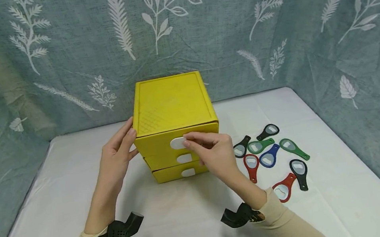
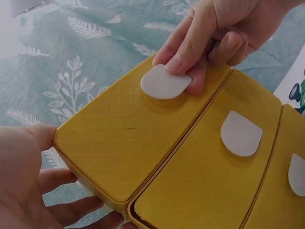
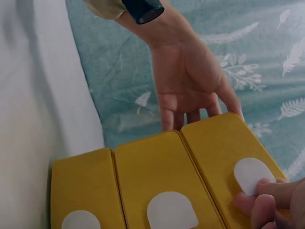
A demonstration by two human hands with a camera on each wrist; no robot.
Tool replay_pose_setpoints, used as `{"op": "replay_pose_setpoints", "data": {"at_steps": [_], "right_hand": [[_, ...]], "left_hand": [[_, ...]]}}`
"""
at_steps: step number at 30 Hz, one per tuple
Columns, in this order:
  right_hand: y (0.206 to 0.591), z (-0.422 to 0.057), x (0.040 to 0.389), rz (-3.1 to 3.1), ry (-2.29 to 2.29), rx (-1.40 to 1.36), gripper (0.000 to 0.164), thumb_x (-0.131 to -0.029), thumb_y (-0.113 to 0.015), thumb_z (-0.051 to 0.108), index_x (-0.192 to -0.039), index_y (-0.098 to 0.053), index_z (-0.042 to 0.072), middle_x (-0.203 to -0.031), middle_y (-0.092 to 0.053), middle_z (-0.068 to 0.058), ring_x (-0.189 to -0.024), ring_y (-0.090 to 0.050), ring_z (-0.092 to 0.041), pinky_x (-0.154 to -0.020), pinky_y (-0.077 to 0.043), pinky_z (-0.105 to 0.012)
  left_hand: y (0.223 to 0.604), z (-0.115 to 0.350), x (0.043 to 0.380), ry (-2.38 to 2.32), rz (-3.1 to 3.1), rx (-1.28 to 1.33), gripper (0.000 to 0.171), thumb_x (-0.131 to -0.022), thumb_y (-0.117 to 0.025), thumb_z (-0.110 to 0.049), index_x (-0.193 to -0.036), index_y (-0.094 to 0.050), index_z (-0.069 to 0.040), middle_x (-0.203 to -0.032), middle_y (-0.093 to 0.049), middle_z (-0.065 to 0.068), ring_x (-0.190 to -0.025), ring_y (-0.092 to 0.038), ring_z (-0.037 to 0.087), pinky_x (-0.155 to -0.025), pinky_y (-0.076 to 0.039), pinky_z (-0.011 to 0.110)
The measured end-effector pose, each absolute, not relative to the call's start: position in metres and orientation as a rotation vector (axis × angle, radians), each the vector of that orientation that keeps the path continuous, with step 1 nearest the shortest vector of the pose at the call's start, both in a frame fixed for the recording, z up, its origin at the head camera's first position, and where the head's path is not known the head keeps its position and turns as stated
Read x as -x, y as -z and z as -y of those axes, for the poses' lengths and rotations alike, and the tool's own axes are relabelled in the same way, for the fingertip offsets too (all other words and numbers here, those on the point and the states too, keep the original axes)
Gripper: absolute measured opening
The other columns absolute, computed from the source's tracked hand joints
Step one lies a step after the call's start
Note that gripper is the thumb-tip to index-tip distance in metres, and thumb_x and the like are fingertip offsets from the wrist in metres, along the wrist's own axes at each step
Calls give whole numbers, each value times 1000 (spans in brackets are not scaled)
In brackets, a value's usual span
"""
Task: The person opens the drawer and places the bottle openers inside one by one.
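A yellow drawer box (image 1: pixel 173 102) with three stacked drawers stands on the table, each drawer front bearing a white handle. My right hand (image 1: pixel 212 151) pinches the top drawer's handle (image 2: pixel 164 82) between thumb and fingers. At the box's left side, my left hand (image 1: pixel 115 154) touches the upper front corner with its thumb, its extended fingers lying along the side. The middle handle (image 3: pixel 171 211) and the bottom handle (image 1: pixel 188 172) are untouched. Whether the top drawer is pulled out slightly, I cannot tell.
Several bottle openers lie on the white-covered table (image 1: pixel 345 202) right of the box, among them a blue opener (image 1: pixel 270 156), a green opener (image 1: pixel 295 148) and a red opener (image 1: pixel 252 166). Behind the table hangs a patterned green cloth (image 1: pixel 86 40).
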State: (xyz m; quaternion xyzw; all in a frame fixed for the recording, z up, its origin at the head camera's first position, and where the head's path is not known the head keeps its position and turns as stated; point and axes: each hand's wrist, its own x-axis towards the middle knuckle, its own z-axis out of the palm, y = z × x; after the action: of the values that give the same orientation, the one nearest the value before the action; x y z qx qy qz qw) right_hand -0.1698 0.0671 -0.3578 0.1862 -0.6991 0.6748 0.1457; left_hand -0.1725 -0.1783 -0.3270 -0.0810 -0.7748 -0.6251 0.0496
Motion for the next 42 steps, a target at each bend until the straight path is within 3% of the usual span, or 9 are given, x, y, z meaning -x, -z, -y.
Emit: {"op": "replay_pose_setpoints", "data": {"at_steps": [6, 10, 17, 24, 29, 39, 42], "right_hand": [[356, -72, 167, 2042, -1927, -552, 15, -88, -77, 16, -103, -79, 11, -78, -71, -3, -42, -48, -31, -40, -43, -26], [355, -73, 165, 2049, -1959, -578, 15, -89, -77, 16, -102, -79, 10, -79, -71, -6, -42, -46, -27, -40, -41, -25], [352, -79, 156, 2075, -2012, -649, 15, -87, -78, 12, -101, -79, 9, -79, -71, -10, -39, -43, -26, -39, -35, -27], [349, -83, 153, 2148, -2003, -643, 15, -86, -79, 16, -101, -81, 13, -86, -74, 1, -39, -46, -30, -38, -38, -27], [350, -85, 152, 2179, -2012, -634, 13, -86, -79, 20, -99, -81, 15, -86, -74, 1, -39, -43, -28, -37, -38, -27], [348, -86, 143, 2257, -1990, -560, 12, -83, -82, 24, -95, -82, 18, -82, -73, 3, -36, -37, -21, -34, -31, -24], [348, -87, 139, 2261, -1972, -559, 12, -82, -83, 21, -93, -83, 17, -84, -74, 4, -48, -54, -17, -44, -46, -23]], "left_hand": [[327, 176, 175, 1921, 2357, 211, 56, -101, -50, -48, -153, -38, -31, -155, -35, -2, -135, -42, 23, -98, -47, 40], [326, 178, 174, 1915, 2361, 203, 56, -101, -51, -48, -152, -38, -30, -155, -36, -1, -135, -42, 24, -98, -47, 40], [324, 180, 173, 1926, 2372, 202, 58, -99, -52, -49, -153, -38, -30, -155, -35, -2, -137, -38, 25, -102, -41, 54], [323, 181, 173, 1953, 2360, 206, 58, -99, -56, -47, -152, -40, -31, -154, -37, 0, -137, -38, 27, -103, -39, 56], [324, 182, 174, 1954, 2363, 196, 58, -98, -58, -45, -152, -41, -30, -153, -40, 2, -135, -40, 26, -103, -41, 53], [324, 183, 173, 1976, 2376, 148, 57, -96, -60, -47, -150, -44, -33, -152, -40, 1, -136, -38, 26, -105, -35, 59], [325, 183, 173, 2002, 2369, 157, 57, -96, -59, -47, -150, -43, -34, -153, -40, 0, -137, -37, 25, -105, -35, 58]]}}
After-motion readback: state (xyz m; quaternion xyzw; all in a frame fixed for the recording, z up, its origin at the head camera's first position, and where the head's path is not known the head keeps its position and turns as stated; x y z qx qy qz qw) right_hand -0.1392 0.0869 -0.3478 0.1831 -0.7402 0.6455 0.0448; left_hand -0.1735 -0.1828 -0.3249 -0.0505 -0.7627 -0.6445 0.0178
